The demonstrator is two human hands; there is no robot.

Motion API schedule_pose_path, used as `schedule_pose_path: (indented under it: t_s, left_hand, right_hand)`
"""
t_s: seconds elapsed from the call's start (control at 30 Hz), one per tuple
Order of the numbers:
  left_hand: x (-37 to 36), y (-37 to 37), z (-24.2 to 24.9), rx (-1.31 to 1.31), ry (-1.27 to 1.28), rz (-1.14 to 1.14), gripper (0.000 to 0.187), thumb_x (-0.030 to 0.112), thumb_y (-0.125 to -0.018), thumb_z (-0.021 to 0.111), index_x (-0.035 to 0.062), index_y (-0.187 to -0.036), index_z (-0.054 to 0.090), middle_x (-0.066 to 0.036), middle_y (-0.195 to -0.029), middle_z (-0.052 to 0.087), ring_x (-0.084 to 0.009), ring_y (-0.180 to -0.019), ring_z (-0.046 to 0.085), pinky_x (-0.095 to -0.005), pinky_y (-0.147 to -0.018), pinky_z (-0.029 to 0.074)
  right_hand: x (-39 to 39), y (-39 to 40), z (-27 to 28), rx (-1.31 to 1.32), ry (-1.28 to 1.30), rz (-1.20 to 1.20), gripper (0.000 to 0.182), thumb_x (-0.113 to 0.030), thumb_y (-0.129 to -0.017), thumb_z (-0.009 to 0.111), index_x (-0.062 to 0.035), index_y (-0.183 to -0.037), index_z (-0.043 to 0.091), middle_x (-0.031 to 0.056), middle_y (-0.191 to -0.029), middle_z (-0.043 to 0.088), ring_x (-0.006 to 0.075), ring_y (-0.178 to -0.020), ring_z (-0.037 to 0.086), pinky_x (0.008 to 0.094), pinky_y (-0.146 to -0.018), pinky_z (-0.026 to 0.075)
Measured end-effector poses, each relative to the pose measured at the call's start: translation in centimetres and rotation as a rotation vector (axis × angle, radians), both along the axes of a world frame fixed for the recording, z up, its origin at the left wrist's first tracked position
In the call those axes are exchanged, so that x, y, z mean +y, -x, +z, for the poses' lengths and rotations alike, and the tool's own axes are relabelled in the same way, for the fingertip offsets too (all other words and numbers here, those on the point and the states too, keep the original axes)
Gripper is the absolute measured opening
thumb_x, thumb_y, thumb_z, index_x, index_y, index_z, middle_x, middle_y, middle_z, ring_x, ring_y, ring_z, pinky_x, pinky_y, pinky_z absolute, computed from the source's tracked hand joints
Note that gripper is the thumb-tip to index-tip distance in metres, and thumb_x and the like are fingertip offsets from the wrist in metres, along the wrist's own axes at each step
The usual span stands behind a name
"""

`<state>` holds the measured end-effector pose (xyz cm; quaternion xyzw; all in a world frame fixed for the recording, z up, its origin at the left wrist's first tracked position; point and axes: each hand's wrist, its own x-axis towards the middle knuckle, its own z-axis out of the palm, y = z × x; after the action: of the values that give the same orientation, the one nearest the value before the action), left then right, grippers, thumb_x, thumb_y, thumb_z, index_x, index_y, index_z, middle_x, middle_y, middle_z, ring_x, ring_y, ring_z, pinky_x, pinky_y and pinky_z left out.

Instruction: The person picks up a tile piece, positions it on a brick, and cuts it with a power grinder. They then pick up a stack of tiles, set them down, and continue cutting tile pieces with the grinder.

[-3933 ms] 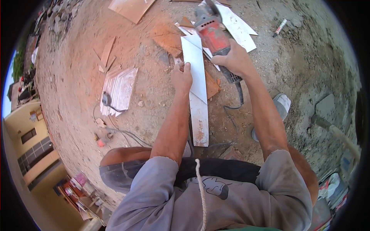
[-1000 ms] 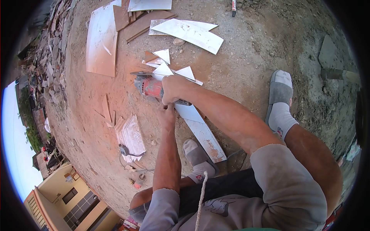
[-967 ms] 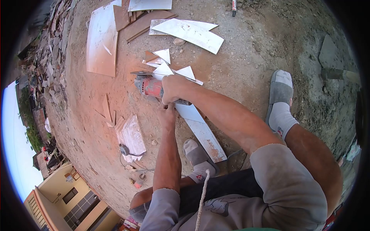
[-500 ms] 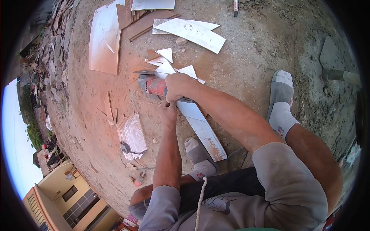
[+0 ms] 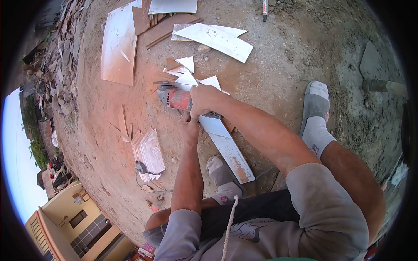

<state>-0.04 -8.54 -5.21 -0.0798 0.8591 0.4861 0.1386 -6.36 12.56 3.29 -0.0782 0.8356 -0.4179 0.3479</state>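
A red and grey angle grinder [image 5: 177, 98] with a thin disc is in my right hand [image 5: 205, 101], whose fingers wrap round its body. Below the tool, my left hand [image 5: 189, 126] is closed close against the grinder and my right hand. Its fingertips are partly hidden, and what they grip cannot be made out. From under the grinder a long white tile strip [image 5: 230, 150] runs down beside my left foot. Cut white tile pieces [image 5: 186, 79] lie just beyond the disc.
White tiles [image 5: 222, 41] and a large tile [image 5: 118, 48] lie farther out. A tile stack [image 5: 149, 152] with a round grey object [image 5: 140, 167] on it sits at left. A marker [image 5: 264, 11] lies at top, a trowel-like tool [image 5: 383, 85] at right. Rubble [image 5: 61, 82] lines the left.
Both hands and the grinder have shifted very slightly right and down in view, and the disc looks a little flatter. Both hands keep their grip.
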Motion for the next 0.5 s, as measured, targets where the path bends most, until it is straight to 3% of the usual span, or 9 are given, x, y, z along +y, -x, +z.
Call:
schedule_pose_path:
  t_s: [0.13, 0.2, 0.23, 0.4, 0.47, 0.5]
  left_hand:
    - [0.8, -0.1, 0.8, -0.005, -0.020, 0.025, 0.020, 0.018, -0.093, 0.068, -0.0007, -0.098, 0.069, 0.002, -0.079, 0.060, -0.0074, -0.069, 0.050, -0.0265, -0.062, 0.039]
    - [1.0, -0.3, 0.8, 0.084, 0.047, 0.000, 0.029, 0.024, -0.092, 0.067, -0.0036, -0.102, 0.068, -0.001, -0.076, 0.060, -0.0087, -0.071, 0.050, -0.0285, -0.062, 0.041]
    - [0.7, -0.2, 0.6, 0.058, 0.055, 0.000, 0.031, 0.025, -0.091, 0.067, -0.0035, -0.104, 0.068, -0.003, -0.077, 0.061, -0.0095, -0.072, 0.051, -0.0292, -0.063, 0.043]
    - [1.4, -0.3, 1.7, -0.085, 0.148, -0.007, 0.037, 0.021, -0.094, 0.065, -0.0065, -0.118, 0.065, -0.003, -0.086, 0.067, -0.0115, -0.076, 0.059, -0.0319, -0.066, 0.048]
    - [2.2, -1.0, 0.3, 0.162, 0.098, 0.149, 0.051, 0.034, -0.089, 0.069, -0.0007, -0.126, 0.063, -0.014, -0.087, 0.069, -0.0245, -0.083, 0.066, -0.0364, -0.078, 0.052]
    - [3.3, -1.2, 1.2, 0.170, 0.093, 0.148, 0.051, 0.034, -0.089, 0.069, -0.0007, -0.126, 0.063, -0.014, -0.087, 0.069, -0.0245, -0.083, 0.066, -0.0364, -0.078, 0.052]
  right_hand:
    - [-0.1, -0.3, -0.6, 0.024, 0.017, -0.003, 0.066, -0.031, -0.057, 0.079, 0.0098, -0.106, 0.065, 0.0271, -0.102, 0.070, 0.0382, -0.094, 0.070, 0.0405, -0.083, 0.057]
    - [0.0, -0.8, -0.6, 0.127, 0.014, -0.068, 0.053, -0.030, -0.059, 0.079, 0.0059, -0.098, 0.073, 0.0261, -0.102, 0.071, 0.0346, -0.096, 0.072, 0.0406, -0.084, 0.057]
    - [0.5, -0.7, -0.1, 0.104, 0.072, -0.042, 0.075, -0.038, -0.058, 0.079, 0.0093, -0.112, 0.061, 0.0310, -0.109, 0.067, 0.0407, -0.102, 0.067, 0.0426, -0.088, 0.054]
    - [3.9, 0.1, 3.5, 0.178, 0.086, -0.078, 0.072, -0.038, -0.057, 0.077, 0.0106, -0.107, 0.063, 0.0321, -0.104, 0.067, 0.0411, -0.097, 0.067, 0.0419, -0.086, 0.053]
    - [5.5, 0.2, 4.4, 0.226, 0.080, -0.160, 0.072, -0.038, -0.056, 0.075, 0.0114, -0.107, 0.063, 0.0317, -0.101, 0.067, 0.0411, -0.094, 0.067, 0.0412, -0.084, 0.053]
    - [6.0, 0.2, 4.2, 0.254, 0.066, -0.181, 0.073, -0.039, -0.056, 0.074, 0.0120, -0.107, 0.063, 0.0316, -0.102, 0.068, 0.0408, -0.094, 0.068, 0.0404, -0.085, 0.053]
